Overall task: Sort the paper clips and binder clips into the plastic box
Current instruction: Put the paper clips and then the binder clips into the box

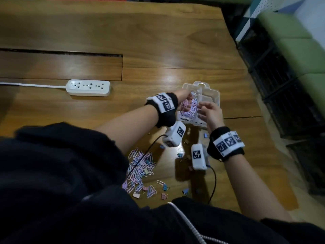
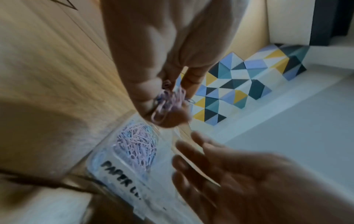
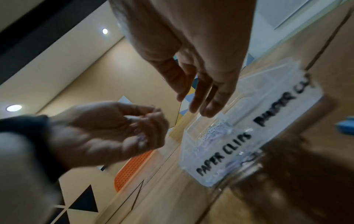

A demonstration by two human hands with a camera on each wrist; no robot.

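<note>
Wooden table (image 1: 158,41), white power strip (image 1: 88,87)

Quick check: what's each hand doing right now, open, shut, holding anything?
Left hand: fingers curled round a bunch of paper clips, over the plastic box.
Right hand: open, fingers straight, holding nothing.

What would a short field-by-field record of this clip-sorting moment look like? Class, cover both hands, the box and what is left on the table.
left hand: holds a bunch of pastel paper clips above the box
right hand: fingers straight, empty, over the box
plastic box: clear, divided, open
labelled compartment: reads PAPER CLIPS, already holds pastel clips
loose paper clips: pile on the wooden table, near the person
binder clips: scattered on the table, blue and pink
power strip: white, left of the box
</note>
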